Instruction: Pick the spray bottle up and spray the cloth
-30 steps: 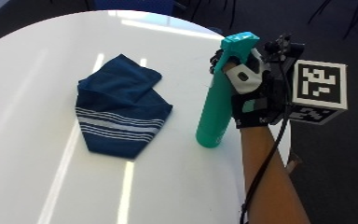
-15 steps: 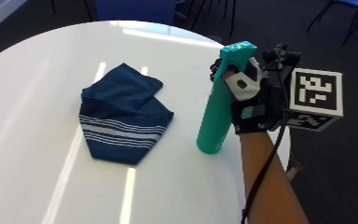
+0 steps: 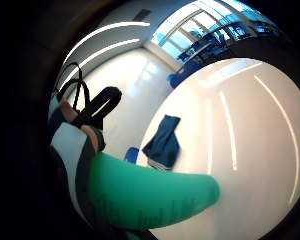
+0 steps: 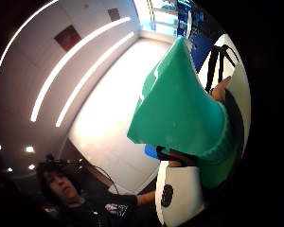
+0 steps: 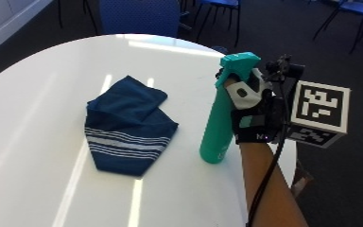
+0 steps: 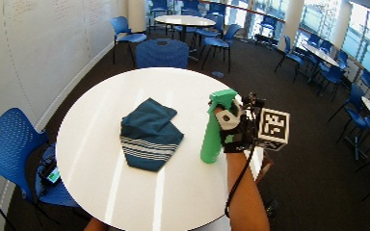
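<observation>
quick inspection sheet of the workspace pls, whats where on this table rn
surface: round white table, glossy.
job's things: green spray bottle upright, base at the tabletop; blue striped cloth crumpled flat beside it, apart.
clutter: nothing seen.
grippers: gloved right hand grips the bottle's upper part, below the trigger head.
cables: nothing seen on the table.
surroundings: blue chairs, another table, whiteboard wall.

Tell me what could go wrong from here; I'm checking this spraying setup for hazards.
The spray bottle is tall and narrow, and the hand grips it high, near the neck, so its base might swing or slip. It is near the edge of the table on the hand's side; a fumble could send it off. The nozzle's aim at the cloth is unclear, so spray could wet the tabletop instead.
</observation>
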`<state>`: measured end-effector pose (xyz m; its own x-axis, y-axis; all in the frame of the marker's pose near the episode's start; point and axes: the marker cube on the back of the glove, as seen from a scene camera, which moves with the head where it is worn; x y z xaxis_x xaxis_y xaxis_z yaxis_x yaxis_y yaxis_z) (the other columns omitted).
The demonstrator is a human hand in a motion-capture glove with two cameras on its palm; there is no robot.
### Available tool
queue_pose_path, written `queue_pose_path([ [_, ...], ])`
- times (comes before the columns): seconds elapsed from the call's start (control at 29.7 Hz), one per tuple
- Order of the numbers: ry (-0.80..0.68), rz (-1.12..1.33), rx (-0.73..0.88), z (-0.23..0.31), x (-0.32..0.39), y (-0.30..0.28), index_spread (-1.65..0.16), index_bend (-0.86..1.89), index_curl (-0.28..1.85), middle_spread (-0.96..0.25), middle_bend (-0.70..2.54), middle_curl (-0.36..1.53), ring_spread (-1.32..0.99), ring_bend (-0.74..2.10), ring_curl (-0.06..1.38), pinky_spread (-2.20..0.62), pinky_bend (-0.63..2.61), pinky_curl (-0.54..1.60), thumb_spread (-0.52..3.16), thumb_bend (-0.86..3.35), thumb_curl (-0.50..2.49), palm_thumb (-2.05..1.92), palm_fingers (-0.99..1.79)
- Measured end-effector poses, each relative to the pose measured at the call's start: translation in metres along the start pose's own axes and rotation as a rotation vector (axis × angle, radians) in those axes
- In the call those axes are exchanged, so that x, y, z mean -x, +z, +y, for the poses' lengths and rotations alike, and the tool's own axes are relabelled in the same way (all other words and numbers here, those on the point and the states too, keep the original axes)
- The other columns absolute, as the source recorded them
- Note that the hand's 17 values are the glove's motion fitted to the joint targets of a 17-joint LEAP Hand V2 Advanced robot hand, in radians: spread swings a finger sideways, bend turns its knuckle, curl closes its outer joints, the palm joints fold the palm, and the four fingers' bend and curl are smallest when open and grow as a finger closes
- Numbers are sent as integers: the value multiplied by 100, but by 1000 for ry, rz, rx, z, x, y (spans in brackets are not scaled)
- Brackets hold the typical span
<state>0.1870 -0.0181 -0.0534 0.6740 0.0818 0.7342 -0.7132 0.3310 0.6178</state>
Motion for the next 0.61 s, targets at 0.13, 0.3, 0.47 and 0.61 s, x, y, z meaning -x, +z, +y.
queue_pose_path([
  [0.13, -7, 33, -18, -3, 1, -2, -29, 27, 52, -17, 39, 49, -18, 53, 45, -19, 43, 39, 36, -3, 76, 93, 133],
  [0.3, -47, 115, -14, -10, 10, 2, -29, 28, 53, -17, 40, 49, -19, 52, 45, -19, 42, 39, 35, -3, 77, 93, 133],
  [0.47, -98, 239, 5, -20, 12, 11, -28, 29, 53, -17, 40, 49, -19, 52, 45, -19, 42, 39, 35, -3, 77, 94, 132],
  [0.61, -132, 330, 21, -27, 13, 18, -28, 29, 53, -16, 40, 49, -19, 52, 45, -18, 42, 39, 35, -3, 78, 94, 132],
])
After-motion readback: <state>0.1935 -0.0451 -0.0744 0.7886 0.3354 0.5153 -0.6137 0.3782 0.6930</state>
